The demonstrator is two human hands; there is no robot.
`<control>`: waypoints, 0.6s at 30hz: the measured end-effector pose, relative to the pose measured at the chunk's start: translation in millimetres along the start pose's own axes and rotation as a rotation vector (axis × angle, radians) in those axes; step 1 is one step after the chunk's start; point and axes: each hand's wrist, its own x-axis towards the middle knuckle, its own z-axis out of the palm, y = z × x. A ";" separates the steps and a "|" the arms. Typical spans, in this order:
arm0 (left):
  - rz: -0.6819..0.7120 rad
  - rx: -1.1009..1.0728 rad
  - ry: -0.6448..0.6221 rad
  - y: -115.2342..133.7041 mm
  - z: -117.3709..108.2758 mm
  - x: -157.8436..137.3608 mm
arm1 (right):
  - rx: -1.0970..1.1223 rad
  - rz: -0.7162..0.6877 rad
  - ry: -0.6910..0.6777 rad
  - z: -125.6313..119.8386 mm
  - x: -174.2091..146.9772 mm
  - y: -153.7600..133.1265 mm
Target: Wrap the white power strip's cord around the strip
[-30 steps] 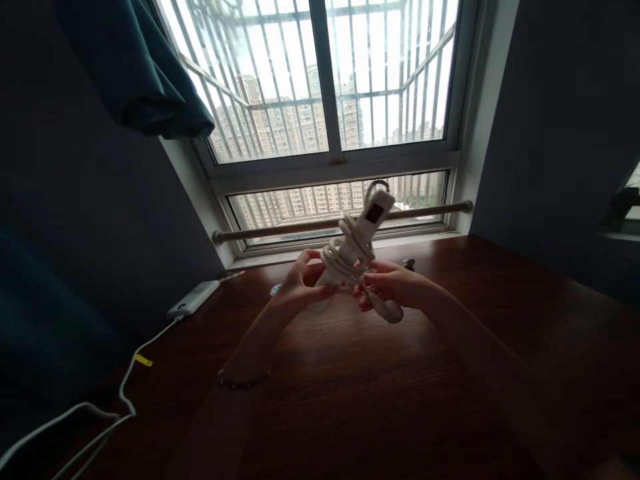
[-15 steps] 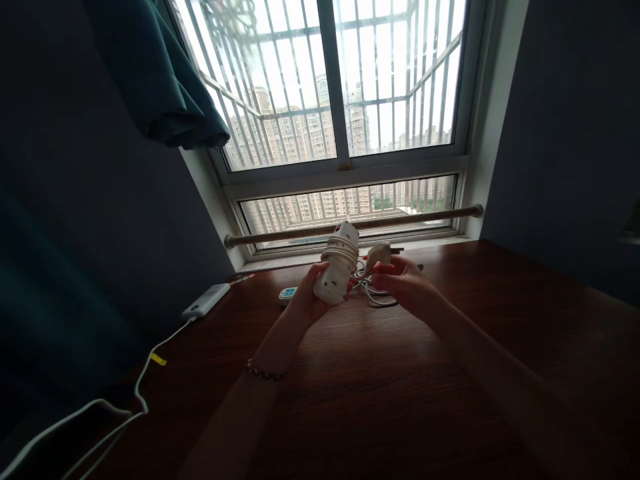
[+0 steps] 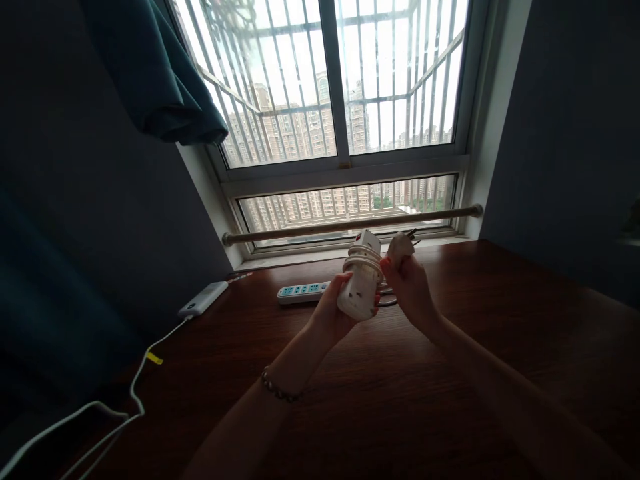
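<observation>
Left hand (image 3: pixel 334 312): fingers curled around the lower end of a white power strip (image 3: pixel 359 287), gripping it from the left side. The strip is a smooth, blocky plastic bar held nearly upright above the desk, socket face toward the camera, a small red switch showing at its top end. Its white cord (image 3: pixel 361 255) is wound in tight round loops about the upper half.

Right hand (image 3: pixel 409 283): closed around the plug (image 3: pixel 401 246), a pale rounded plastic piece with prongs pointing up and right, held just right of the strip's top. A few loose cord loops hang between the two hands.

Beaded bracelet (image 3: pixel 279 389) on the left wrist.

Below and around: dark wooden desk (image 3: pixel 380 400), glossy, visible grain. Far of the hands, flat on the desk near the sill, a second long white power strip (image 3: pixel 302 293) with blue socket faces. Further left, a flat white power bank (image 3: pixel 203 299) with a thin white cable (image 3: pixel 125 400) trailing toward the near left corner; a yellow tag on the cable.

Far: barred window (image 3: pixel 340 100), a round metal rod (image 3: pixel 350 224) across its lower pane, dark teal curtain (image 3: pixel 155 73) bunched at upper left.
</observation>
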 end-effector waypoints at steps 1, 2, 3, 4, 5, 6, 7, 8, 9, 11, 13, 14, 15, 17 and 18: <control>-0.009 -0.012 -0.006 -0.1 0.3 -0.2 | -0.148 -0.052 0.013 -0.4 -1.8 -0.4; -0.015 -0.023 -0.009 0.1 0.5 -0.4 | -0.252 -0.080 0.032 -1.4 -2.2 -0.4; -0.016 -0.031 -0.006 0.6 0.6 -0.5 | -0.318 -0.082 0.057 -3.2 -1.0 0.1; -0.008 -0.037 0.005 1.2 0.7 -0.6 | -0.376 -0.075 0.082 -5.8 1.9 1.1; 0.006 -0.040 0.021 1.7 1.0 -0.7 | -0.440 -0.065 0.101 -9.1 6.2 2.7; 0.030 -0.036 0.041 1.7 1.3 -1.0 | -0.510 -0.059 0.107 -12.9 11.5 4.6; 0.063 -0.025 0.064 1.0 1.9 -1.3 | -0.585 -0.066 0.103 -16.8 17.0 6.8; 0.105 -0.007 0.088 -0.6 2.7 -1.6 | -0.641 -0.068 0.087 -20.4 22.3 9.2; 0.147 0.023 0.112 -3.3 3.8 -1.9 | -0.668 -0.061 0.072 -23.5 26.8 11.6; 0.227 0.107 0.152 -11.5 6.7 -2.5 | -0.670 -0.021 0.073 -27.9 33.2 15.9; 0.290 0.210 0.178 -21.9 10.4 -2.9 | -0.668 0.006 0.103 -31.1 36.7 19.5; 0.314 0.267 0.185 -27.1 12.3 -3.0 | -0.682 0.008 0.106 -32.9 37.9 21.0; 0.341 0.326 0.187 -31.9 14.2 -3.3 | -0.707 0.009 0.100 -35.1 39.3 22.4; 0.392 0.433 0.178 -39.2 17.8 -4.3 | -0.748 0.035 0.064 -41.0 42.5 24.4; 0.407 0.466 0.167 -41.5 19.3 -4.9 | -0.766 0.048 0.047 -44.3 44.5 24.7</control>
